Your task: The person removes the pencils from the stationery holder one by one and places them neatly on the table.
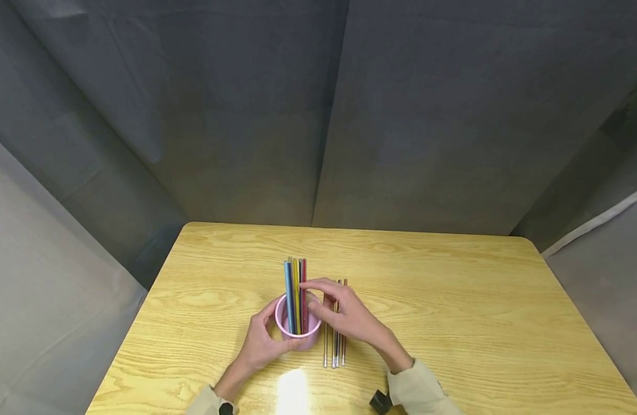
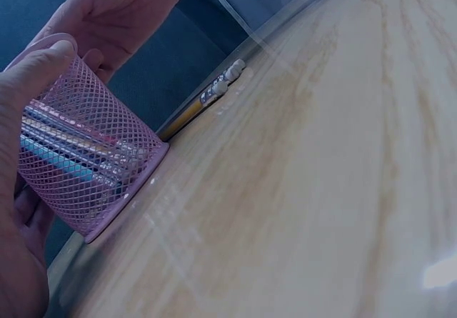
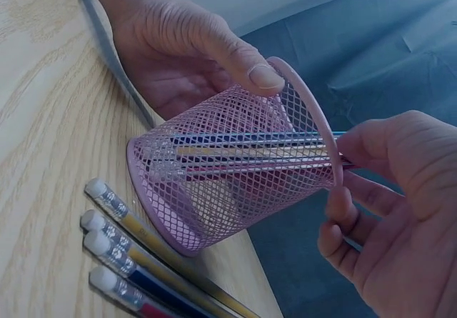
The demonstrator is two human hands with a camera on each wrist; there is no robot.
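Observation:
A pink mesh pencil cup [image 1: 307, 342] stands on the table, with several colored pencils [image 1: 296, 294] upright inside it, light blue, yellow and red among them. My left hand [image 1: 261, 341] grips the cup from the left, its thumb [image 3: 265, 77] at the rim. From the right, my right hand [image 1: 347, 311] reaches over the cup, index finger stretched across the pencils and thumb near the rim. Through the mesh in the right wrist view, the pencils' lower ends show near the cup's base.
More pencils [image 3: 153, 243] lie side by side on the table right of the cup, white erasers toward me, partly under my right hand. A wood-grain table [image 1: 453, 300] spreads around. Grey curtains [image 1: 427, 115] hang behind and at the sides.

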